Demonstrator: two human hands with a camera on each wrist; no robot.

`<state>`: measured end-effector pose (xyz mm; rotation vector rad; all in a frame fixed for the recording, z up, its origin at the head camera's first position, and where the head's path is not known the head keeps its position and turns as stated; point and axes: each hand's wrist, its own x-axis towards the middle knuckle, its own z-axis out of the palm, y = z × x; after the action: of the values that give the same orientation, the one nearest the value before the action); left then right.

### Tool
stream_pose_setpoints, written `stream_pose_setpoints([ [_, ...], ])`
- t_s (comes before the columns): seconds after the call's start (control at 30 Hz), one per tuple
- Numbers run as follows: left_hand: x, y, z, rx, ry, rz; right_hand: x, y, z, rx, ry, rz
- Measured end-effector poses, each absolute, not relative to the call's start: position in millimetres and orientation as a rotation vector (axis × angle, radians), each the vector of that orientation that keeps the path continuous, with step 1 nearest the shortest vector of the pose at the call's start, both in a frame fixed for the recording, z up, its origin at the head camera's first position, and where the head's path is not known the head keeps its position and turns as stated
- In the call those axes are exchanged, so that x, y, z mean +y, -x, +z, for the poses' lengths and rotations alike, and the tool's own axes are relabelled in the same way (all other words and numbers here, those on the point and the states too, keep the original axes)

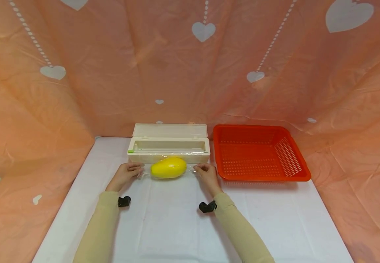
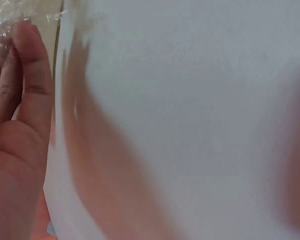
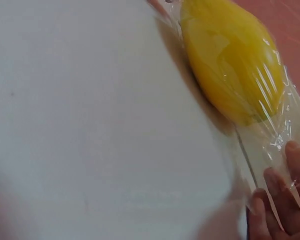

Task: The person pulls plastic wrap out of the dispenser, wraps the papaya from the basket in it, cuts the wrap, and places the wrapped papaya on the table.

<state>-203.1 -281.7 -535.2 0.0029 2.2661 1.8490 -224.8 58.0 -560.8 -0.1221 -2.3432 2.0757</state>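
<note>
A smooth yellow oval fruit [image 1: 168, 168], like a papaya or a melon, lies wrapped in clear cling film in front of a white cling film dispenser [image 1: 190, 158]. Wrinkled cling film [image 3: 270, 117] covers the fruit's end in the right wrist view. At the fruit's left, my left hand [image 1: 126, 175] pinches the film's gathered end between thumb and fingers. On the other side my right hand [image 1: 207, 176] pinches the opposite end. Neither hand touches the fruit itself. The dispenser's lid [image 1: 170, 130] stands raised, and a green piece [image 1: 131, 151] sits at its left front edge.
An orange-red perforated basket [image 1: 258, 180] stands right of the dispenser, with nothing seen inside. White cloth covers the table [image 1: 170, 226]. A peach curtain [image 1: 176, 73] with white hearts hangs behind and at both sides. Each wrist carries a black camera [image 1: 207, 207].
</note>
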Motion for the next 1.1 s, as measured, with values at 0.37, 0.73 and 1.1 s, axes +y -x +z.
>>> stream_pose_setpoints([
  [0.37,-287.5,197.3,-539.0,2.095,0.135,1.966,56.7,221.5,-552.5,-2.296,0.131,2.339],
  [0.73,-280.2,199.6,-539.6,2.082,0.359,2.029,55.5,228.0,-560.0,-2.252,0.22,2.497],
  [1.1,-289.6,192.9,-537.0,1.818,0.404,2.105,69.0,223.0,-563.5,-2.056,0.204,2.883],
])
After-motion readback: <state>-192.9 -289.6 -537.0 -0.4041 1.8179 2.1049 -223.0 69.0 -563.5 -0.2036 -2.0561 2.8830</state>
